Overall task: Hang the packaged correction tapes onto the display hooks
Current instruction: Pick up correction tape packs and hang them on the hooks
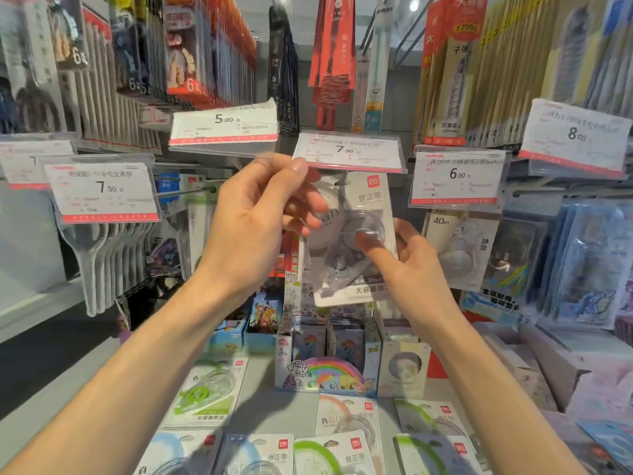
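Both hands raised before display rack. Left hand point(253, 221) pinches upper left of packaged correction tape point(356, 234), thumb near price tag point(349, 152) marked 7.90. Right hand point(407, 265) grips package's lower right edge, thumb pressed on clear blister. Package upright, top just beneath tag. More packaged tapes point(329, 440) lie flat on surface point(270, 409) below.

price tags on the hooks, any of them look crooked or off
Yes. The 5.00 price tag upper centre sits tilted, its right end raised, and its paper edge looks ragged. The 7.90 tag above the held correction tape pack slants the other way.
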Tool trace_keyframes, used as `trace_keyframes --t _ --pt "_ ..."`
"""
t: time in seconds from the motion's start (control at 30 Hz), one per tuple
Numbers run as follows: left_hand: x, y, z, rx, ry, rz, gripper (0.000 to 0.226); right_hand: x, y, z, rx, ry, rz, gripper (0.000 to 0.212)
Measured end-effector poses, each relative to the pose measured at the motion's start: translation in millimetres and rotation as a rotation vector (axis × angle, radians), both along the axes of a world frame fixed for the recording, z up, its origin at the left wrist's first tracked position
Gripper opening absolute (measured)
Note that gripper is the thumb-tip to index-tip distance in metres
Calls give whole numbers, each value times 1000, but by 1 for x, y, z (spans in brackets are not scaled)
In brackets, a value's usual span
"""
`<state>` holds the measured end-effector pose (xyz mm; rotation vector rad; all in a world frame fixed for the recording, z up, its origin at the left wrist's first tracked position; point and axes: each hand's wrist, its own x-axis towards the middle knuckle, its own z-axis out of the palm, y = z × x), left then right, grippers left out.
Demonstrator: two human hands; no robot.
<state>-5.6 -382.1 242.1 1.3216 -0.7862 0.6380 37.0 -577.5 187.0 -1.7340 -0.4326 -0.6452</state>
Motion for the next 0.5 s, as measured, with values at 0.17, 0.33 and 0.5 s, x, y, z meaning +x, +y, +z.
trace_keyframes --t 0.17,0.33,0.5 --pt "8 3 -11 51 -10 53 16 24 8 -6 17 69 -93 36" --pt "15 5 -17 97 -16 95 16 40 14 -10 -1 143 -147 71" --pt "17 8 -18 132 -43 109 20 41 15 -15 -115 232 -194 73"
